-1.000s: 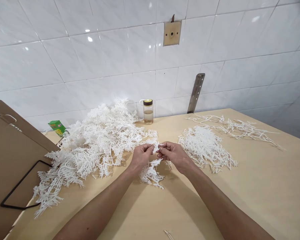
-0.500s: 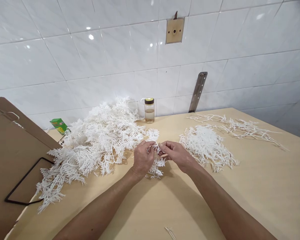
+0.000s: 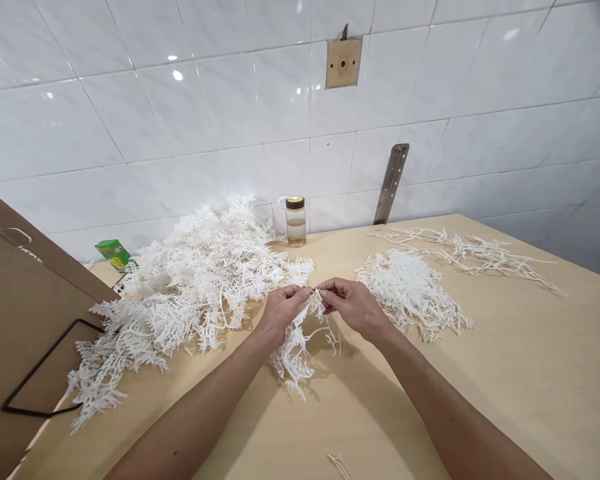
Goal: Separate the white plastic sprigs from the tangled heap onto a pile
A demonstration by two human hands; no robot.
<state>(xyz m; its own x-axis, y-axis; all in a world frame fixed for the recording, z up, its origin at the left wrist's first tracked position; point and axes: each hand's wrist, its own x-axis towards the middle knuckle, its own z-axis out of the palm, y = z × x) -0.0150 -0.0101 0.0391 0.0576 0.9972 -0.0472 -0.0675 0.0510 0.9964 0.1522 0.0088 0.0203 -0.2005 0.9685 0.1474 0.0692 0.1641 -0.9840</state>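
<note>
Between my two hands hangs a white plastic artificial sprig (image 3: 296,350) with feathery side twigs, drooping toward the tabletop. My left hand (image 3: 283,310) pinches it near the top with thumb and forefinger. Right beside it, my right hand (image 3: 351,305) is closed in a pinch on the same sprig, the fingertips of both hands almost touching. A big heap of white feathery sprigs (image 3: 195,273) lies to the left of my hands. To their right is a smaller pile of thin white twigs (image 3: 410,290).
Bare white stems (image 3: 473,253) lie at the back right. A lidded bottle of liquid (image 3: 295,223) stands by the tiled wall, a green box (image 3: 114,254) behind the heap. At left is a cardboard box (image 3: 35,320); a small twig piece (image 3: 339,465) lies near the front edge.
The sprig now hangs lower and further toward me, its twigs spread out below my fingers. My left hand has opened out from a curled grip to a fingertip pinch.
</note>
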